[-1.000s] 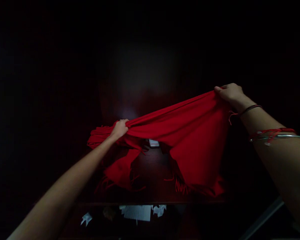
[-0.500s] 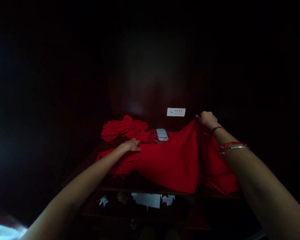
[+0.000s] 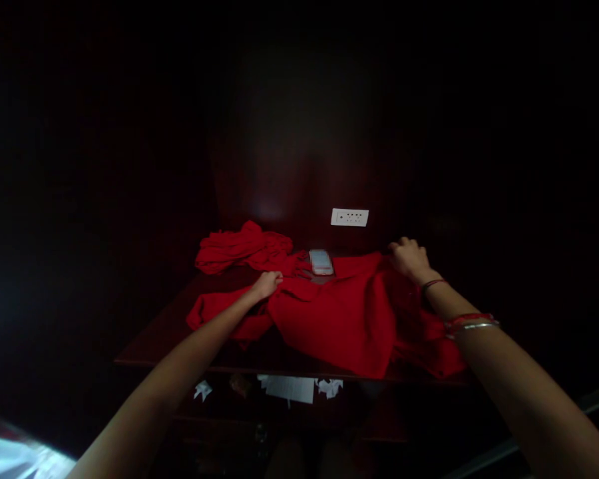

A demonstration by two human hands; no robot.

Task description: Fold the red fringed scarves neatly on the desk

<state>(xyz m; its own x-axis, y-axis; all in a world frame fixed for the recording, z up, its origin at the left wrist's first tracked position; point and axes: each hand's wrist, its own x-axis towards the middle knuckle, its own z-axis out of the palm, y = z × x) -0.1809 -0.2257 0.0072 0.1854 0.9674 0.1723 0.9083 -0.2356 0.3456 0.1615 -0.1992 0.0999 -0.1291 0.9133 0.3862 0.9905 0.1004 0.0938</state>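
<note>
Reading clock directions from the middle of the spread red cloth [image 3: 334, 326], a pale, bright patch [image 3: 20, 459] showed far off at eight o'clock, too partial to identify. Nearer, also toward eight, a white scrap [image 3: 202, 390] and a dim brown item [image 3: 239, 384] lay on the lower shelf [image 3: 214, 411]. Between ten and eleven o'clock, a rumpled red bundle [image 3: 244, 249] rested on the dark tabletop [image 3: 154, 332].

The left hand [image 3: 268, 284] was at ten o'clock, its fingers curled together and clamped on the cloth's upper edge. A white sheet [image 3: 290, 389] lay below at seven. The cloth itself covered the middle of the tabletop, folded and wavy, its front part reaching the near edge.

At twelve o'clock the phone [image 3: 321, 262] lay just beyond the cloth, with crumpled paper [image 3: 329, 387] opposite, at six, on the lower shelf. The white socket plate [image 3: 350, 217] sat on the wall between twelve and one.

The right hand [image 3: 410, 258] was at two o'clock, by the cloth's far edge, with fingers bent and close together; whether they gripped fabric could not be told. A dark band [image 3: 433, 283] circled that wrist, and a red bracelet [image 3: 469, 319] and silver bangle [image 3: 476, 326] sat farther up the forearm.
</note>
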